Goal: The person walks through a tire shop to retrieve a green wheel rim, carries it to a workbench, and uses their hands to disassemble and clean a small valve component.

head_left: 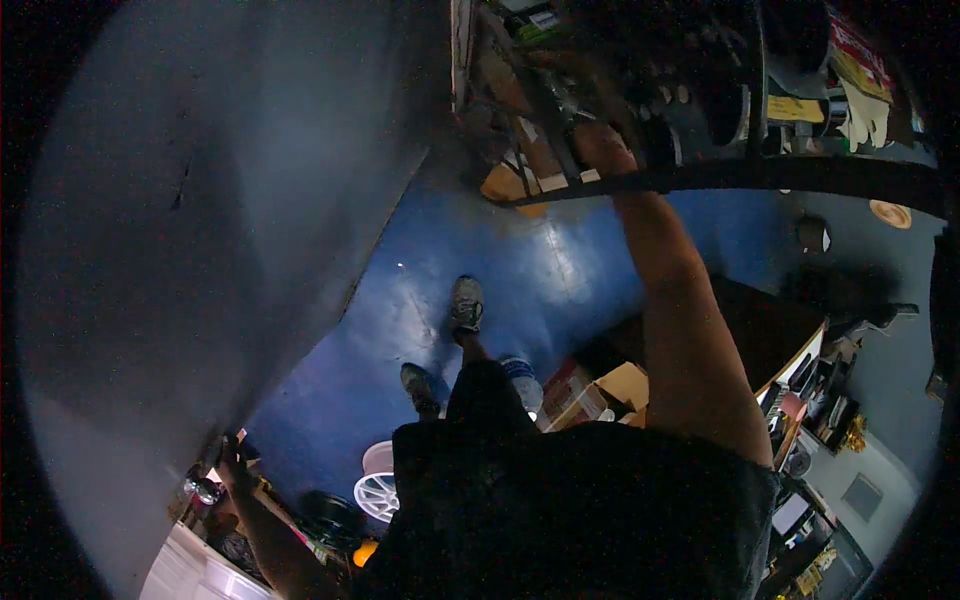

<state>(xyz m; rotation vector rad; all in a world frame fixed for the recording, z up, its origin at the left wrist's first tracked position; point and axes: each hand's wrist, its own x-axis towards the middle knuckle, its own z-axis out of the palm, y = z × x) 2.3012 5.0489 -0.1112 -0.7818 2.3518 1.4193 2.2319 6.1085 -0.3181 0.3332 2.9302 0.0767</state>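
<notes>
My right hand [603, 148] reaches over the front bar of a dark shelf rack [690, 182], in among its crowded contents. Its fingers are lost in shadow, so I cannot see whether they grip anything. Beside it, cardboard pieces [512, 184] lie at the shelf's left end. Low on the left, my left hand [230, 464] is closed at the lower edge of a large grey door-like panel [200, 250]. Something small and dark is at its fingers, too dim to name. A shiny round metal thing [208, 491] is right beside that hand.
Blue floor [400, 310] lies under my feet. Near my legs are an open cardboard box [622, 385], a wrapped pack of bottles [522, 383] and a white wheel rim [377, 495]. Pale gloves [865, 118] hang at the shelf's right. A cluttered bench [800, 375] stands at the right.
</notes>
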